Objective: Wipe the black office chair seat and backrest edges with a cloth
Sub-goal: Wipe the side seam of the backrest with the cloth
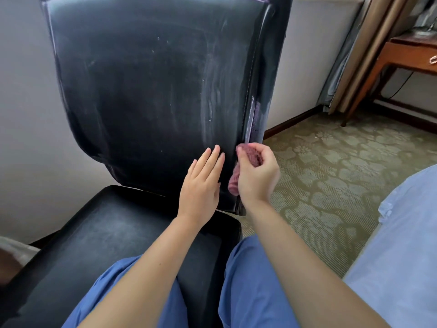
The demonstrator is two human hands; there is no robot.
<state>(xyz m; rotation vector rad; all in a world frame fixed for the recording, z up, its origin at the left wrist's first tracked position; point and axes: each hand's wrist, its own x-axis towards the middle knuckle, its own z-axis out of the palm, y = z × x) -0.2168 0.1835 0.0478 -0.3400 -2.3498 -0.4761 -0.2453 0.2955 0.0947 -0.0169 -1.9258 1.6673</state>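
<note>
Two hands: right hand [256, 171] fingers pinching nubby pink cloth [238, 171], left hand [203, 181] flat on glossy backrest [151, 79].

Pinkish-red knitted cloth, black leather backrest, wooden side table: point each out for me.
Pinkish-red knitted cloth [252, 155], head view, bunched part inside the right hand's grip.
Black leather backrest [146, 74], head view, middle of the front panel.
Wooden side table [406, 54], head view, front of the drawer rail.
</note>
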